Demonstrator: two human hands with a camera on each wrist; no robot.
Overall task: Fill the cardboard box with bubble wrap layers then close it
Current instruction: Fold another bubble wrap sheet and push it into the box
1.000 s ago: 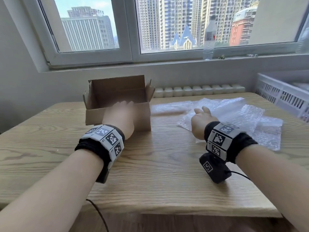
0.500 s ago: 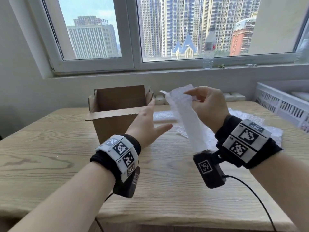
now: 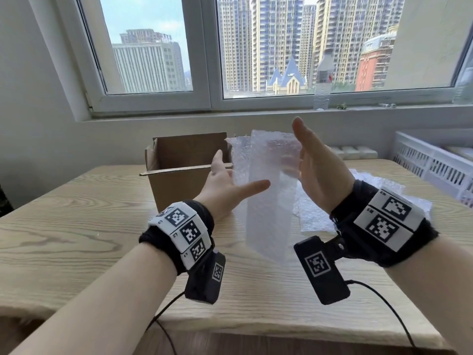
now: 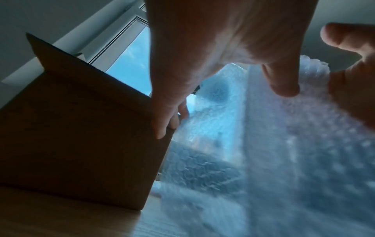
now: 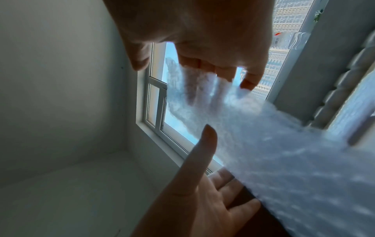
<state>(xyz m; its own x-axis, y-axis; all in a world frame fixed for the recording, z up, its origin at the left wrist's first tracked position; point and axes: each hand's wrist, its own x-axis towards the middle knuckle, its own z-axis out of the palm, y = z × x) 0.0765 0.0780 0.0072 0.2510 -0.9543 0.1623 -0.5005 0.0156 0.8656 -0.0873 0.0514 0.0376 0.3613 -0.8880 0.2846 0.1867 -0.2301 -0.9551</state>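
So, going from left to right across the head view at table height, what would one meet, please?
cardboard box → left hand → upright bubble wrap sheet → right hand → loose bubble wrap → white crate

Bubble wrap (image 3: 266,213) probably veils right hand's (image 3: 320,175) fingers (image 5: 251,80).
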